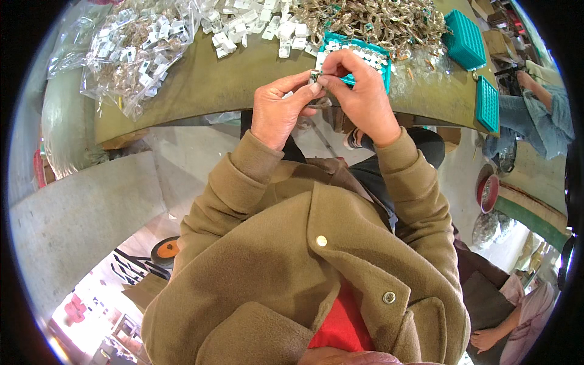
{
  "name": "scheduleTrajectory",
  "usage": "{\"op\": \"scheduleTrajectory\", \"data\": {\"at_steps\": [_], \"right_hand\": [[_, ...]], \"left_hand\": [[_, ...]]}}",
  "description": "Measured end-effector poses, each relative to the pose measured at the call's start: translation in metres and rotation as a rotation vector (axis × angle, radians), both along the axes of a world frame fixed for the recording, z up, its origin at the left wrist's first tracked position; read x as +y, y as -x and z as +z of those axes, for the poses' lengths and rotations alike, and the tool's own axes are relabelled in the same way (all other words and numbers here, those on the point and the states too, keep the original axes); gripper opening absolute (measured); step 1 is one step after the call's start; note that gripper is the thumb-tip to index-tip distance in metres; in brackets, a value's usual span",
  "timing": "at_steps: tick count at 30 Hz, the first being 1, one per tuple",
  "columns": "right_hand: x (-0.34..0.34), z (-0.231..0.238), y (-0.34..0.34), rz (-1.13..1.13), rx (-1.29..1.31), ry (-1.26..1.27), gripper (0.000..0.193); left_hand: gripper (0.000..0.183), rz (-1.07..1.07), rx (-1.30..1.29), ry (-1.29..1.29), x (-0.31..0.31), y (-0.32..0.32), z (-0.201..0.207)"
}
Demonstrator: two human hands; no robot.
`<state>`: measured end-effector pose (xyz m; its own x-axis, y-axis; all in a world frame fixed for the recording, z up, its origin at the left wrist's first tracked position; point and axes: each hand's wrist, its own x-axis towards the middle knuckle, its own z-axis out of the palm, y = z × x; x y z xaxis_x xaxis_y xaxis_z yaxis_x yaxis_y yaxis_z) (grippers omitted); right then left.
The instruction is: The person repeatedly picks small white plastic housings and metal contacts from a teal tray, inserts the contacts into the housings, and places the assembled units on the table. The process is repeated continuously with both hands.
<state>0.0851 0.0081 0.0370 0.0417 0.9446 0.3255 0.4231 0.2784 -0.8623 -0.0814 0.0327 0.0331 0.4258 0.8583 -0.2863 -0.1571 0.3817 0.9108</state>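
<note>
Near the table's front edge, my left hand (275, 109) pinches a small part (314, 76) with green and dark patches between thumb and index finger. My right hand (363, 97) meets it there, thumb and index finger pressed together at the part; whether it grips the same piece or another is hidden. Just beyond my right hand lies a teal tray (385, 78) holding many small round white pieces. White plastic housings (243, 21) are heaped beyond my left hand. A tangled pile of brownish, translucent coiled strands (377, 23) lies behind the tray.
A clear bag (131, 61) of white housings lies at the left. Stacked teal baskets (465, 39) stand at the right, with another teal tray (487, 103) on the table's right edge. Other people (535, 115) sit at the right. A red bowl (488, 193) is on the floor.
</note>
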Motion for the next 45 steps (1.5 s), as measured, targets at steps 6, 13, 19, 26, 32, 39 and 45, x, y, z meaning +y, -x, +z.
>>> {"op": "scheduleTrajectory", "data": {"at_steps": [6, 13, 19, 26, 32, 39, 45], "right_hand": [[-0.001, -0.004, -0.007, 0.076, 0.513, 0.296, 0.043], [-0.002, 0.010, 0.022, -0.124, 0.029, 0.075, 0.020], [-0.008, 0.007, 0.021, -0.084, 0.324, 0.222, 0.023], [-0.017, 0.009, 0.006, 0.128, 0.814, 0.323, 0.028], [-0.015, -0.003, -0.009, 0.070, 0.715, 0.475, 0.018], [-0.026, 0.014, -0.027, 0.287, 0.429, 0.279, 0.040], [-0.034, 0.017, -0.016, 0.015, -0.277, -0.192, 0.035]], "left_hand": [[0.032, -0.052, -0.080, -0.053, 0.002, 0.004, -0.005], [0.017, -0.052, -0.088, 0.160, 0.001, 0.000, 0.004], [0.022, -0.117, -0.210, 0.270, 0.002, 0.006, 0.002], [0.023, -0.155, -0.458, 0.671, 0.003, 0.004, -0.007], [0.018, -0.308, -0.601, 0.785, 0.004, 0.002, -0.013], [0.027, -0.065, -0.504, 0.906, -0.004, -0.014, -0.011], [0.026, -0.104, -0.620, 0.900, -0.009, -0.015, -0.012]]}}
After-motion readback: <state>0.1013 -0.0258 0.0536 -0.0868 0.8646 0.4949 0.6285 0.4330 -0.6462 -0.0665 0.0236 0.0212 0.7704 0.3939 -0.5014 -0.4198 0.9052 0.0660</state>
